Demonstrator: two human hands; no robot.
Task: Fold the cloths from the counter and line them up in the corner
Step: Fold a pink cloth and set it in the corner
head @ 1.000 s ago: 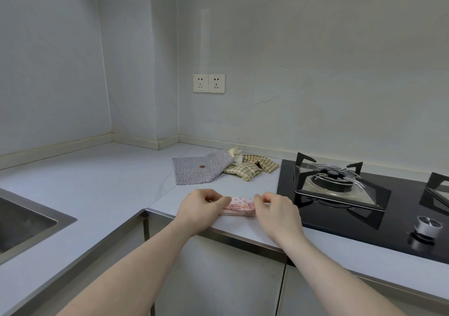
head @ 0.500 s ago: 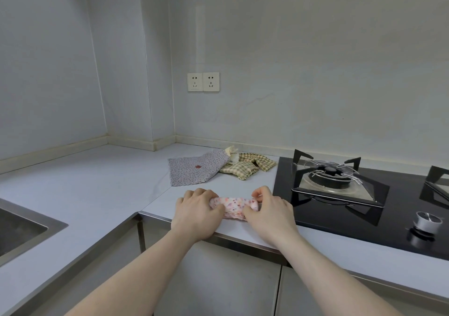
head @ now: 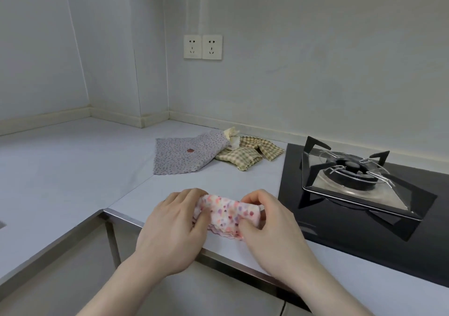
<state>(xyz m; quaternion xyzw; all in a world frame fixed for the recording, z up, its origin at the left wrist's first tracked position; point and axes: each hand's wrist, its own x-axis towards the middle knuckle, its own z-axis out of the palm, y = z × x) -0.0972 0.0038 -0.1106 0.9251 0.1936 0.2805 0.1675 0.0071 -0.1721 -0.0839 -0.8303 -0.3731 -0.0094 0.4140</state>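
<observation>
Pink spotted cloth sits bunched at the table edge. Left hand at 9 o'clock and right hand at 3 o'clock pinch its ends, fingers curled.

Cloths: four in all; one pink spotted cloth folded at the bench front edge; one grey dotted cloth lying flat; one checked yellow-green cloth crumpled beside it; one pale cream cloth bunched between those two, mostly hidden. Hands: two, left hand and right hand, both on the pink one. Wall sockets: two, side by side. Hob: one; burners in view: one, burner with its pan support.
</observation>
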